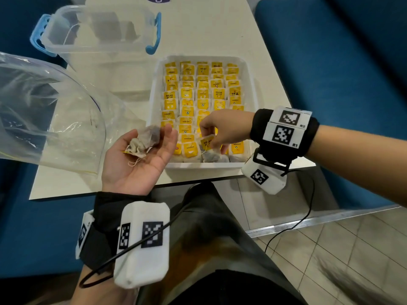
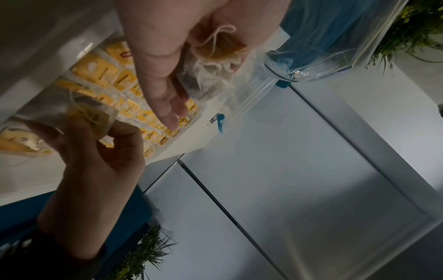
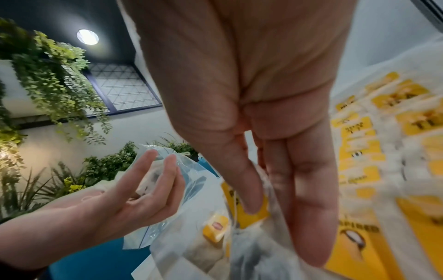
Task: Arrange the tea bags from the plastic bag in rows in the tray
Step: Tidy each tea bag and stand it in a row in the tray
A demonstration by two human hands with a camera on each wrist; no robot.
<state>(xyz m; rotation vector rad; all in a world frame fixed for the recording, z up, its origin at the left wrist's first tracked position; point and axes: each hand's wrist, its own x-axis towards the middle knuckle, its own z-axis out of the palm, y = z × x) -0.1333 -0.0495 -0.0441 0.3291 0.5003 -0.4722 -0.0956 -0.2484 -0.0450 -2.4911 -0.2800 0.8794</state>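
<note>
A white tray (image 1: 207, 165) on the table holds several rows of tea bags (image 1: 202, 93) with yellow tags. Over the tray's near row, my right hand (image 1: 211, 133) pinches one tea bag (image 1: 208, 143) by its yellow tag, and the pouch hangs down among the front bags. The left wrist view shows this tea bag (image 2: 79, 111) held in the right hand (image 2: 103, 151). My left hand (image 1: 154, 157) lies palm up beside the tray's left edge, fingers relaxed. A small crumpled bunch of loose tea bags (image 1: 143, 139) rests on its palm. The clear plastic bag (image 1: 44, 111) lies at the left.
A clear lidded box (image 1: 97, 34) with blue handles stands behind the plastic bag, a few tea bags dimly visible inside. The white table (image 1: 198, 29) ends just in front of the tray, above my lap. Blue seating flanks both sides.
</note>
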